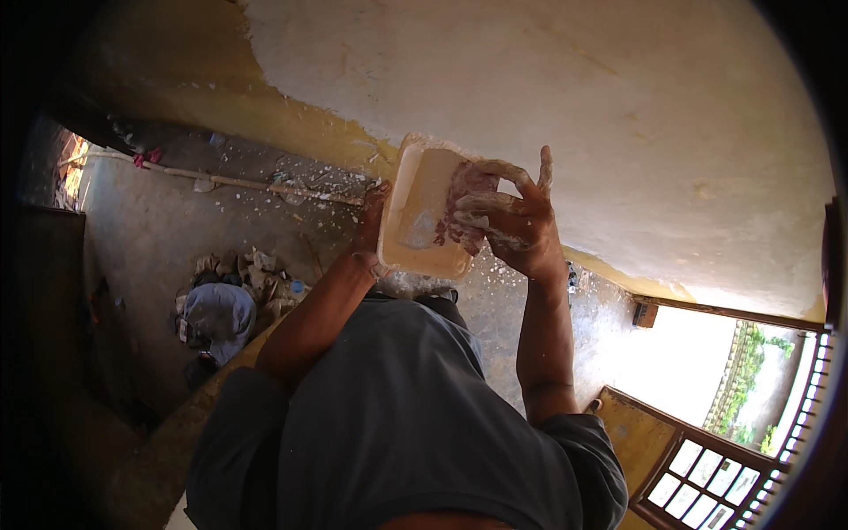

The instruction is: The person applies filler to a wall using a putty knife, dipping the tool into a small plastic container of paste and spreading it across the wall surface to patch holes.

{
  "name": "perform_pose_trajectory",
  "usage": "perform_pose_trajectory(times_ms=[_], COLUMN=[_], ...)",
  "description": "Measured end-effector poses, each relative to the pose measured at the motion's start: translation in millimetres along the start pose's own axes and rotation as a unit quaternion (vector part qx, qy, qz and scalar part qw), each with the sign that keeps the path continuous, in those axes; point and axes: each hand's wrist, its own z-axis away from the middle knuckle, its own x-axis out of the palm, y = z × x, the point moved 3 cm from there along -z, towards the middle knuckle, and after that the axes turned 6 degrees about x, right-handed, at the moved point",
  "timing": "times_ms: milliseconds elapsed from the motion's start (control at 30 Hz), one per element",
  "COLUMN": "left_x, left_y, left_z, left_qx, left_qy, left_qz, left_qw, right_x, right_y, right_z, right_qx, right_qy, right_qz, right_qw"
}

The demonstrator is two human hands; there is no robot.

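A pale rectangular plastic tub (408,203), its rim crusted with white, is held up in front of my chest and tilted. My left hand (374,212) grips its left side, the fingers largely hidden behind it. My right hand (521,225), smeared with whitish paste, pinches a ragged, dark reddish piece like a rag or sponge (473,184) over the tub's right side. One finger of that hand sticks up. Cloudy residue shows inside the tub.
Just ahead rises a wall (530,79) with a whitish coat over yellow. White splatter marks the floor (300,230), where a long pole (256,185) lies. A heap with a grey-blue cloth (221,314) sits left. A bright doorway (671,353) and paned door (707,477) stand right.
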Motion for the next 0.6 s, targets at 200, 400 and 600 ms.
perform_pose_trajectory(times_ms=[200,400,600], left_x=[2.8,9.1,11.5], left_y=[-1.4,5.4,12.7], left_z=[-4.1,-3.1,-4.1], left_qx=[-0.002,0.039,0.08], left_qy=[-0.034,0.046,0.07], left_qz=[-0.043,-0.094,-0.128], left_qw=[0.998,0.994,0.986], right_x=[10.1,-8.7,-17.4], right_y=[-5.0,3.4,11.7], right_z=[1.2,4.7,20.8], right_qx=[0.012,0.04,0.008], right_qy=[-0.041,-0.029,0.012], right_qz=[-0.011,0.017,0.019], right_qw=[0.999,0.999,1.0])
